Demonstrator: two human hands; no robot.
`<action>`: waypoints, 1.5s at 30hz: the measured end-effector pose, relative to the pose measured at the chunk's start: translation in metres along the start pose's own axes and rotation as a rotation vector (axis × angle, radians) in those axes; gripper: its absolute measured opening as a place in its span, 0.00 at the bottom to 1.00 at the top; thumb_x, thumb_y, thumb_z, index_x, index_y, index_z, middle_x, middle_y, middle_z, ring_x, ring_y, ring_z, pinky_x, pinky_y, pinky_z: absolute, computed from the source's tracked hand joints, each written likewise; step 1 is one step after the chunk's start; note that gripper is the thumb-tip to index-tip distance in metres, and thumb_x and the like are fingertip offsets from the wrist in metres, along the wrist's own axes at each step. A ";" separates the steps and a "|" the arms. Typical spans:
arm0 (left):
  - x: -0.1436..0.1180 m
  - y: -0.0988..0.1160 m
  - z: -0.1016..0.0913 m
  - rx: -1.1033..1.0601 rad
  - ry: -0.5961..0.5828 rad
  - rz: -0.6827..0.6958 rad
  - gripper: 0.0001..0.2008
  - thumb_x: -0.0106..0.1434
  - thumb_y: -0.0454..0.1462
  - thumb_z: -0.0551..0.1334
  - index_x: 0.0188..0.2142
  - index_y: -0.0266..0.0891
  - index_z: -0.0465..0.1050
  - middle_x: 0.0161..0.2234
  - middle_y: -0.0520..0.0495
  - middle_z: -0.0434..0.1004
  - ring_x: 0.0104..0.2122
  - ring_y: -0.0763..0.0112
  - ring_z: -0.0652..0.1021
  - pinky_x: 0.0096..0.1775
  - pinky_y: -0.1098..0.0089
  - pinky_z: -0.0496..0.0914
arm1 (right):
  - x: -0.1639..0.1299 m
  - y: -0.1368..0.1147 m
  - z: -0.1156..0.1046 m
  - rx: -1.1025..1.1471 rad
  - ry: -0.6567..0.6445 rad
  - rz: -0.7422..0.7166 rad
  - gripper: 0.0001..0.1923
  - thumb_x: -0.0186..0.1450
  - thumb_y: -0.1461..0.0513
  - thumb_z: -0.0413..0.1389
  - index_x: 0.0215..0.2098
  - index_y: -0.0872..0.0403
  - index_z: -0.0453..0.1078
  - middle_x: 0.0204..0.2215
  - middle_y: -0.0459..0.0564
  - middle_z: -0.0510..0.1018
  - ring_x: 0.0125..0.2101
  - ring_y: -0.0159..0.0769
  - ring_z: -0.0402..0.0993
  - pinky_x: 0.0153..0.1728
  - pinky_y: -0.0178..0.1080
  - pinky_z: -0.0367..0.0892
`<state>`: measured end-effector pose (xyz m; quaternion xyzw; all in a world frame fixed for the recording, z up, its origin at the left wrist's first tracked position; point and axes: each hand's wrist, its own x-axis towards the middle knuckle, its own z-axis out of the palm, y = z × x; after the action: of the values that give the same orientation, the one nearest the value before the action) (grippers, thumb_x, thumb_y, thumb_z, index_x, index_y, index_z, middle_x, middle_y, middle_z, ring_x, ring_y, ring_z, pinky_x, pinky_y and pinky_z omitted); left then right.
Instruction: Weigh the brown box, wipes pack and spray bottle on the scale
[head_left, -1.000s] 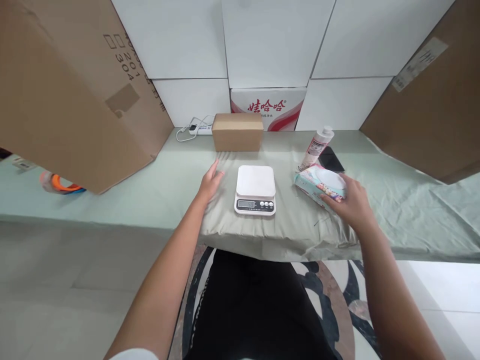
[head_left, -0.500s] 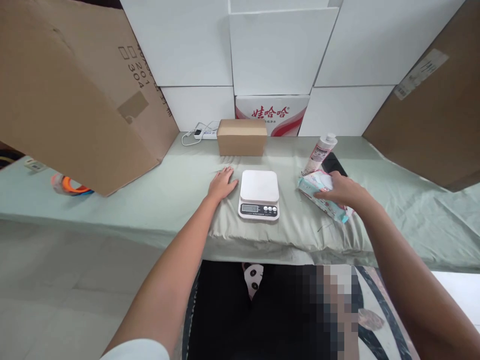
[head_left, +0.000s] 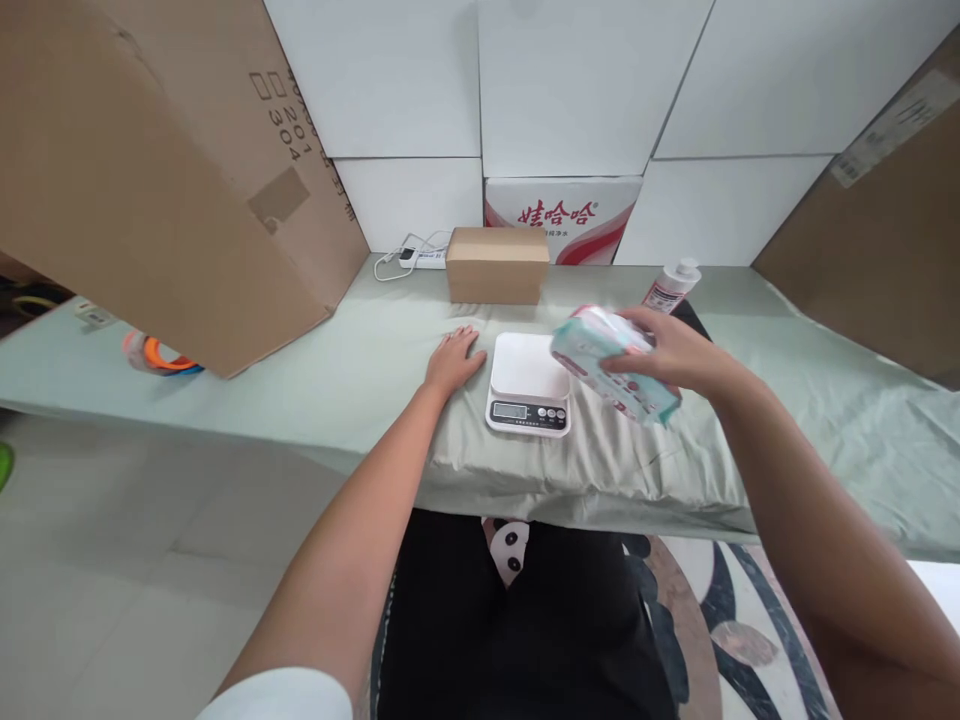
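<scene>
My right hand (head_left: 671,350) grips a soft pack of wipes or tissues (head_left: 600,360), pale teal and pink, slightly blurred. The pack is held above the cloth, its left end over the right edge of a white digital kitchen scale (head_left: 531,368). Nothing lies on the scale's platform; the digits on its display are too small to read. My left hand (head_left: 454,362) rests flat on the cloth just left of the scale, fingers outstretched and holding nothing. Behind my right hand stands a white bottle (head_left: 671,285), its lower part hidden, beside a dark flat object (head_left: 694,318).
A small brown box (head_left: 497,268) sits behind the scale, with a white power strip (head_left: 427,258) to its left. Large cardboard panels (head_left: 172,200) flank the green cloth-covered table (head_left: 360,370). Rolls of tape (head_left: 161,355) lie at far left. White boxes (head_left: 562,215) line the back.
My right hand has lifted the pack off the cloth and carried it left, to the scale's edge. My left hand stays on the cloth. The view has shifted slightly.
</scene>
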<state>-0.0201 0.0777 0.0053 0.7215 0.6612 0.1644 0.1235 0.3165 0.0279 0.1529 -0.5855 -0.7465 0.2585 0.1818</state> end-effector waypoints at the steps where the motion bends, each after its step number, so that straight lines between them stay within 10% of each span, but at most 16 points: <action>1: 0.000 0.000 0.000 -0.004 0.005 -0.002 0.30 0.72 0.45 0.55 0.70 0.41 0.66 0.76 0.47 0.59 0.76 0.64 0.59 0.76 0.61 0.50 | 0.010 -0.010 0.003 -0.086 -0.007 -0.092 0.36 0.55 0.49 0.70 0.59 0.51 0.72 0.49 0.55 0.82 0.47 0.54 0.79 0.40 0.44 0.72; 9: -0.001 -0.001 -0.001 -0.042 -0.002 0.011 0.29 0.72 0.45 0.55 0.70 0.44 0.67 0.76 0.48 0.59 0.76 0.64 0.59 0.75 0.59 0.51 | 0.073 -0.050 0.037 -0.366 -0.180 -0.438 0.45 0.54 0.48 0.70 0.67 0.50 0.68 0.55 0.57 0.80 0.49 0.57 0.77 0.41 0.43 0.67; 20: -0.001 -0.001 -0.003 -0.064 -0.013 0.005 0.31 0.72 0.46 0.55 0.71 0.40 0.65 0.76 0.45 0.59 0.76 0.61 0.59 0.76 0.59 0.51 | 0.070 -0.050 0.059 -0.419 -0.177 -0.489 0.43 0.57 0.49 0.68 0.67 0.50 0.66 0.58 0.59 0.78 0.50 0.59 0.77 0.44 0.46 0.68; 25: 0.000 -0.001 -0.002 -0.090 -0.001 -0.016 0.29 0.72 0.46 0.55 0.70 0.47 0.66 0.75 0.50 0.60 0.76 0.63 0.59 0.76 0.58 0.52 | 0.060 -0.011 0.056 0.046 0.160 -0.470 0.34 0.65 0.41 0.60 0.63 0.47 0.70 0.56 0.56 0.80 0.52 0.54 0.77 0.52 0.51 0.70; 32: 0.006 -0.006 0.004 -0.088 0.005 -0.019 0.29 0.72 0.47 0.55 0.70 0.46 0.66 0.75 0.50 0.60 0.76 0.64 0.59 0.75 0.60 0.51 | 0.050 0.076 0.102 0.371 0.710 -0.009 0.20 0.70 0.45 0.47 0.28 0.48 0.65 0.25 0.50 0.71 0.32 0.44 0.74 0.39 0.47 0.72; 45: 0.009 -0.012 0.008 -0.103 0.031 -0.003 0.29 0.71 0.48 0.55 0.69 0.48 0.68 0.75 0.51 0.61 0.76 0.65 0.60 0.75 0.59 0.52 | 0.058 0.080 0.121 0.531 0.473 -0.286 0.31 0.67 0.39 0.49 0.56 0.50 0.72 0.54 0.58 0.82 0.53 0.51 0.79 0.53 0.52 0.74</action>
<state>-0.0273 0.0876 -0.0065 0.7105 0.6549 0.2089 0.1505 0.2948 0.0779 0.0061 -0.4515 -0.6651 0.2726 0.5286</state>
